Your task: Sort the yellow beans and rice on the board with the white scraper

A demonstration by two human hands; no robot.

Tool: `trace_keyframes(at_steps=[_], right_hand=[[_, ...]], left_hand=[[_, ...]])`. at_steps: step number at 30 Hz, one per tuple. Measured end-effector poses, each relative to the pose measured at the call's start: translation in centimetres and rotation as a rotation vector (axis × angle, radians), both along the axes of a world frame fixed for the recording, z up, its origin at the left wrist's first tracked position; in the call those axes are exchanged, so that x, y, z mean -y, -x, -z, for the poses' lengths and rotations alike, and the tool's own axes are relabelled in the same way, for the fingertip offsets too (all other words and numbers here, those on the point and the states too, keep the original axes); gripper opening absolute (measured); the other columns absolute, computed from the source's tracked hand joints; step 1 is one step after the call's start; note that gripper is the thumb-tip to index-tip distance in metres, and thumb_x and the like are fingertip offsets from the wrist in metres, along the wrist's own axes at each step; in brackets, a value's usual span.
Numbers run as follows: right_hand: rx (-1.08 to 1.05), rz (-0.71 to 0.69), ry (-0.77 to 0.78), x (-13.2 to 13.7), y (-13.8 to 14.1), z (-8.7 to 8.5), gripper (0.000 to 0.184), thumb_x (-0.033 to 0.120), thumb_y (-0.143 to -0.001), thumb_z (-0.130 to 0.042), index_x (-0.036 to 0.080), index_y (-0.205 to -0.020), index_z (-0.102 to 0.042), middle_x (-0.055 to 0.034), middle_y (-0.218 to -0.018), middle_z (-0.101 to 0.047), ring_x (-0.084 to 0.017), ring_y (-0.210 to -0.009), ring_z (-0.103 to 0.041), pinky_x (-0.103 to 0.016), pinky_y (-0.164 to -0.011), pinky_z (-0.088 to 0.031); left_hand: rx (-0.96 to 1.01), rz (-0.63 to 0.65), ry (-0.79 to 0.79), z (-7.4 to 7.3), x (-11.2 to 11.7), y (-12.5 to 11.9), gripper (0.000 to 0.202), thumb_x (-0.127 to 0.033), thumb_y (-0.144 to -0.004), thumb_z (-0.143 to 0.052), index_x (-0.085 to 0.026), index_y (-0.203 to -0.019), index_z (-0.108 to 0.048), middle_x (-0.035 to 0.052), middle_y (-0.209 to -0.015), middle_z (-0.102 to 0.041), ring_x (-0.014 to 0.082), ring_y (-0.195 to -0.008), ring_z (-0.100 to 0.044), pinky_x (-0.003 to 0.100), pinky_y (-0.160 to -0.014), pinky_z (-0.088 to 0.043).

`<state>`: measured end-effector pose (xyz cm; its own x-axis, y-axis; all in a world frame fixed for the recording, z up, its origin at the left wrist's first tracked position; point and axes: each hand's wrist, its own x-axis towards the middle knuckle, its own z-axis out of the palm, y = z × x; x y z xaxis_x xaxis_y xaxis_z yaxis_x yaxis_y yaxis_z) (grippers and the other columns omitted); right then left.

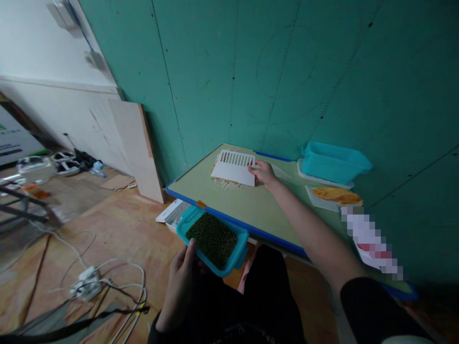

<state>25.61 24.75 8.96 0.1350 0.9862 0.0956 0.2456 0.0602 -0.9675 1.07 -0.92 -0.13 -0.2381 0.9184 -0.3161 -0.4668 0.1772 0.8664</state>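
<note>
In the head view, the right hand (263, 173) is closed on the right edge of a white slotted plate (234, 168), thumb on its upper face; the plate's slotted end points away from the person, and pale grains (226, 184) are scattered under and around it, just left of that hand; whether the plate presses on the tabletop (261, 210) cannot be told.

The left hand (179, 273), lower and nearer the body, grips a blue container (243, 240) at its near left side, thumb over the rim and the other fingers mostly hidden; the container holds small dark green pellets or beans (213, 236), and it is held over the person's lap, at the tabletop's front edge; a white box (175, 211) shows partly behind it, beyond the left hand.

To the right of the right hand, near the wall (215, 95), a second blue container (332, 162) stands on a white lid or tray (302, 173); nearer the forearm lies a yellow-brown item (337, 195) on a white sheet or tray (321, 202); closer still is a white package (367, 236), blurred by pixels; well to the left of the left hand, a white power strip (86, 285) and cables lie on the floor (143, 234).
</note>
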Motion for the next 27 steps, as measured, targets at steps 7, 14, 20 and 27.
trace_keyframes(at_steps=[7,14,20,27], right_hand=[[-0.044,-0.030,0.032,0.8,0.7,-0.4,0.016,0.020,-0.080,-0.074,0.017,-0.094,-0.066,-0.0016,-0.072,-0.070,-0.015,-0.054,-0.065,-0.030,-0.053,-0.058],[-0.088,-0.036,0.059,1.1,1.4,-0.6,0.021,0.020,-0.079,-0.075,0.017,-0.096,-0.064,-0.0022,-0.073,-0.071,-0.015,-0.055,-0.066,-0.030,-0.054,-0.059],[-0.109,-0.040,0.051,1.2,1.5,-0.7,0.026,0.026,-0.075,-0.079,0.018,-0.095,-0.064,-0.0003,-0.070,-0.070,-0.015,-0.055,-0.066,-0.028,-0.052,-0.056],[-0.082,-0.067,-0.057,1.6,2.7,-1.2,0.028,0.029,-0.076,-0.073,0.019,-0.101,-0.065,-0.0031,-0.073,-0.073,-0.020,-0.061,-0.070,-0.031,-0.054,-0.057]], left_hand=[[-0.018,-0.022,0.023,-0.6,0.0,-0.1,0.050,-0.063,-0.065,-0.082,-0.020,-0.077,-0.061,-0.0061,-0.052,-0.053,0.0122,-0.044,-0.054,0.023,-0.044,-0.045],[-0.019,-0.036,0.011,-0.4,0.1,-0.2,0.045,-0.059,-0.070,-0.081,-0.019,-0.087,-0.066,-0.0054,-0.053,-0.055,0.0134,-0.046,-0.054,0.024,-0.044,-0.043],[-0.113,-0.083,-0.013,0.0,-0.1,0.1,0.046,-0.062,-0.068,-0.080,-0.019,-0.078,-0.067,-0.0053,-0.051,-0.052,0.0131,-0.045,-0.049,0.025,-0.045,-0.040],[-0.139,-0.117,-0.039,0.4,-0.1,0.9,0.045,-0.060,-0.069,-0.080,-0.018,-0.082,-0.071,-0.0042,-0.053,-0.054,0.0139,-0.048,-0.050,0.024,-0.044,-0.039]])
